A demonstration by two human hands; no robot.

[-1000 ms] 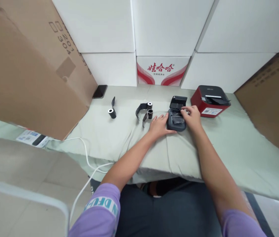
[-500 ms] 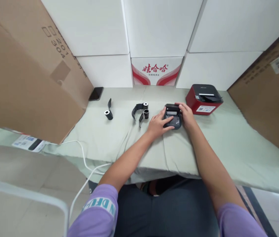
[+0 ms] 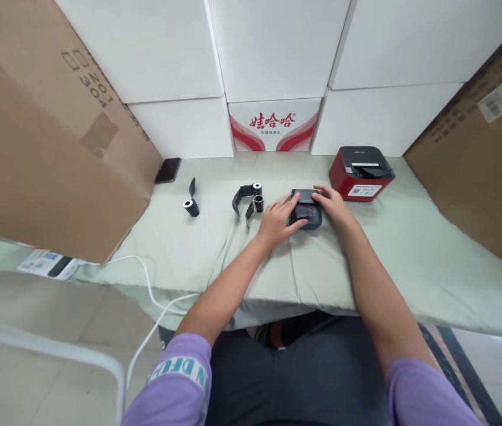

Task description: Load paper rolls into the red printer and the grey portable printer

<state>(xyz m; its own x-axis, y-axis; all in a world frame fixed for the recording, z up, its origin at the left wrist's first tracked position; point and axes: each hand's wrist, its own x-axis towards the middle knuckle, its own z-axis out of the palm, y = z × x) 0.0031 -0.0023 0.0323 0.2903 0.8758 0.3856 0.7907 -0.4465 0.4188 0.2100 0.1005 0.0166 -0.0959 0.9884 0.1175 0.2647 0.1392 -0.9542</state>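
A small dark grey printer lies on the cloth-covered table, its lid down. My left hand rests on its left side with fingers laid over the top. My right hand presses on its right and far edge, fingers flat on the lid. Both hands touch the printer from either side. Just left of it lie two small black rolls with loose curled strips.
A red and black printer stands at the back right. Another black roll and a dark phone lie to the left. Cardboard boxes flank both sides, white boxes line the back, and a white cable hangs off the table's front.
The small printer's lid stood up a second ago; it is now folded down flat under my hands. My left hand slid onto its top.
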